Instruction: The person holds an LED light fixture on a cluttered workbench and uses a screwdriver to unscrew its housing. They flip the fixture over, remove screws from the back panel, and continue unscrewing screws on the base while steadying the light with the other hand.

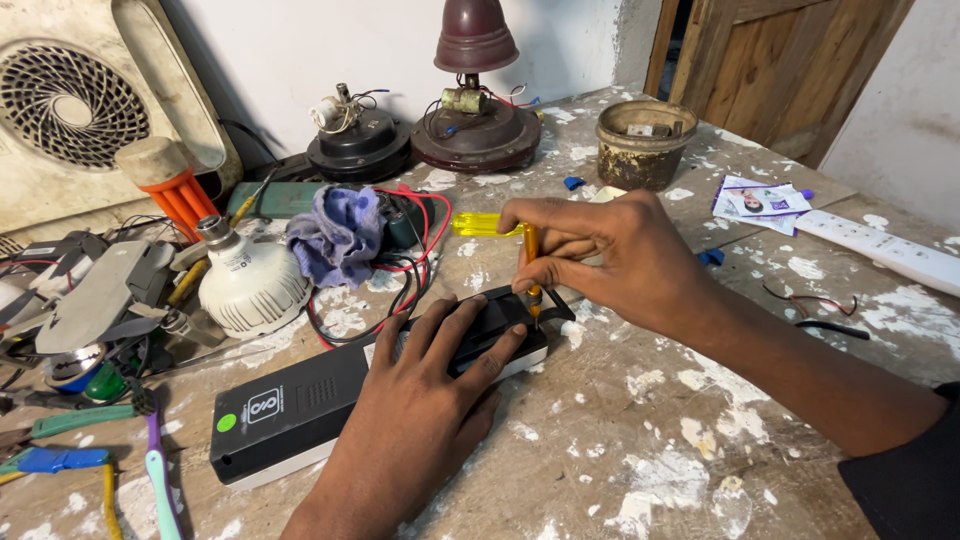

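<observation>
Black box, long and flat, lies on the paint-flecked counter. Left hand rests flat on its top, fingers spread, gripping nothing. Right hand is closed around a yellow-handled screwdriver, tip down at the box's far end. White bulb lies nearby.

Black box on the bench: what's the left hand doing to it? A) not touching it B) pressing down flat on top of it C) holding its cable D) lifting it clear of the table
B: the left hand lies palm-down across the black box, which rests flat on the table, while the right hand works an orange-handled screwdriver at its far end.
</observation>
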A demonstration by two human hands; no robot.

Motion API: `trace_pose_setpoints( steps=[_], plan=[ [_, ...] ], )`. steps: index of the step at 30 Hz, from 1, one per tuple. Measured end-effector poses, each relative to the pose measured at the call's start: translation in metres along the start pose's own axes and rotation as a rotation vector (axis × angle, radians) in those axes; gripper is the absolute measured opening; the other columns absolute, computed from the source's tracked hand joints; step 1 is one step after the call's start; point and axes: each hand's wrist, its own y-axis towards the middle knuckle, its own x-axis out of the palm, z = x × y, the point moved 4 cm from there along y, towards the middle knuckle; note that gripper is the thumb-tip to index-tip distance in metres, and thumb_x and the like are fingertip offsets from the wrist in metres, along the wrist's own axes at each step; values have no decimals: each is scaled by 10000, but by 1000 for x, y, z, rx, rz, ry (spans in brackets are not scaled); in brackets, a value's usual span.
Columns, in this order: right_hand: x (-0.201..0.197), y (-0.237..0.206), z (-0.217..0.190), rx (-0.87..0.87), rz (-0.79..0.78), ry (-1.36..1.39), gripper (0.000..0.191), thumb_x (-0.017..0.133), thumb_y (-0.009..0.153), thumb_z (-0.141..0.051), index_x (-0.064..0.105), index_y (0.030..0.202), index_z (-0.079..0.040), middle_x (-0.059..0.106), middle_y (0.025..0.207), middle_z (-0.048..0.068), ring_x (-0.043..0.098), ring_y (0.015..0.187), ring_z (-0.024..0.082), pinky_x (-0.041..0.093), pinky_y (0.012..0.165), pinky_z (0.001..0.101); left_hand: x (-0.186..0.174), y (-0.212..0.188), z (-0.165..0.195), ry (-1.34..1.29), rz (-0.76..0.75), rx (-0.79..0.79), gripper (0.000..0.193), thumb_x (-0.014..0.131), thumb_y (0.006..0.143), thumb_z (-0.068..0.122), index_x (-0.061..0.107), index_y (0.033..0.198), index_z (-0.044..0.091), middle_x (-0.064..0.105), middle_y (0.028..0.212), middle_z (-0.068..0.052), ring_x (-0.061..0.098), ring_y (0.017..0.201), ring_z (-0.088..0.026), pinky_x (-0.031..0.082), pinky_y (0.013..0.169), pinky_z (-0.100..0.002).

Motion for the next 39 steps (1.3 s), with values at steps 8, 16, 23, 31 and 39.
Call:
trace_pose_setpoints(
  steps=[8,16,23,31,39],
  plan=[
    [5,-2,14,-40,-125,444,456,555,955,81,532,1404,2,689,1317,164,728,1181,245,568,1014,353,2,1,-2,-2,13,7,600,695,831,279,566,1410,192,516,1402,-202,443,1321,-390,299,1081,-618],
    [0,-3,11,0,-33,284,345,587,919,130,710,1220,14,807,986,138,829,894,194,649,850,303,3,1,0,-6,13,4,604,699,822,277,567,1404,187,518,1396,-204,446,1319,-387,294,1086,-607],
    [2,-5,-2,44,91,161,418,719,866,47,690,1280,-4,808,990,124,802,877,150,677,828,260,1,0,1,3,17,14,601,691,828,280,561,1408,188,518,1398,-200,448,1319,-385,293,1093,-607],
    [-6,-3,0,34,53,78,530,751,847,-2,643,1360,-79,806,996,100,814,916,157,661,838,273,0,0,1,5,3,9,597,687,834,283,559,1411,195,516,1398,-200,442,1321,-388,291,1084,-618],
    [0,-1,6,-178,-118,110,435,662,898,90,668,1300,-72,774,1131,86,783,1039,185,617,909,308,1,-1,-1,-2,15,9,608,693,827,279,561,1413,187,513,1409,-201,443,1323,-385,293,1088,-614]
  ],
)
